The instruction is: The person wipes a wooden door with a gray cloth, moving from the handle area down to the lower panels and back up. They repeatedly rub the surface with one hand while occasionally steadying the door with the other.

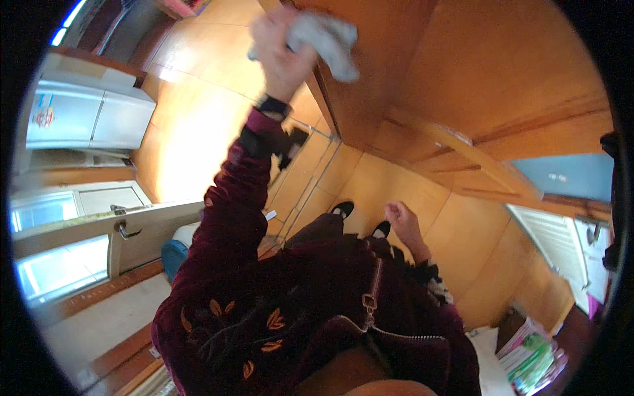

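Observation:
My left hand (280, 57) is raised at the top of the view, blurred, and grips a pale grey cloth (324, 42). Part of the cloth hangs over the edge of a tall varnished wooden panel (376, 64); whether it touches the wood I cannot tell. Down at my side, my right hand (405, 222) has its fingers curled in, and nothing shows in it. It hangs over the tan tiled floor (386, 173), near my dark shoes (343, 208).
A thin metal frame (317, 173) stands left of my feet. Farther left are a white refrigerator (89, 116) and a door with a lever handle (128, 230). A blue-and-white container (173, 255) sits by that door. Plastic-wrapped packages (530, 354) lie at lower right, below a white door (550, 232).

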{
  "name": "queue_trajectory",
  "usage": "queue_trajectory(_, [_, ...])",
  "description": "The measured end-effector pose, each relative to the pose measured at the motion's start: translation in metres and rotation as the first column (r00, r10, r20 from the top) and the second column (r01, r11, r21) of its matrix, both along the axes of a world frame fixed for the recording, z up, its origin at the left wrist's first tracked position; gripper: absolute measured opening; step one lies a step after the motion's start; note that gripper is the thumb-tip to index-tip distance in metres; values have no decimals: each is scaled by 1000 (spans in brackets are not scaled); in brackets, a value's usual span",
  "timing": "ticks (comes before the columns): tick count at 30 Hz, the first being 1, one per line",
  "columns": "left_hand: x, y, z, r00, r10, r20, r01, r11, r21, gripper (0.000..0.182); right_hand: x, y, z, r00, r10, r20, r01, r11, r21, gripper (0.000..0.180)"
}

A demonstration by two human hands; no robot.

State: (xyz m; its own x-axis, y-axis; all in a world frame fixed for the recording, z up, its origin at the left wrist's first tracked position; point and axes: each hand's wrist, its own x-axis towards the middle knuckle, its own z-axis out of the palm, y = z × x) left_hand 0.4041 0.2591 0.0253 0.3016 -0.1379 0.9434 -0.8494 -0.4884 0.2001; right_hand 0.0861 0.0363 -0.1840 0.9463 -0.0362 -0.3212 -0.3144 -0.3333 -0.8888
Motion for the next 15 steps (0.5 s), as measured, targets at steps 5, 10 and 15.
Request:
queue_trajectory(5, [1,-20,132,858,221,465,-201,975,-94,45,12,11,0,993,-53,105,56,998,-24,27])
queue_trajectory(10, [18,-69,76,839,12,544,7,999,-33,42,-1,4,-2,989,-133,66,133,991,-6,24])
queue_trajectory(15, [-6,-74,-77,948,23,319,-76,985,154,27,-23,-4,-15,971,-234,54,235,972,-10,22])
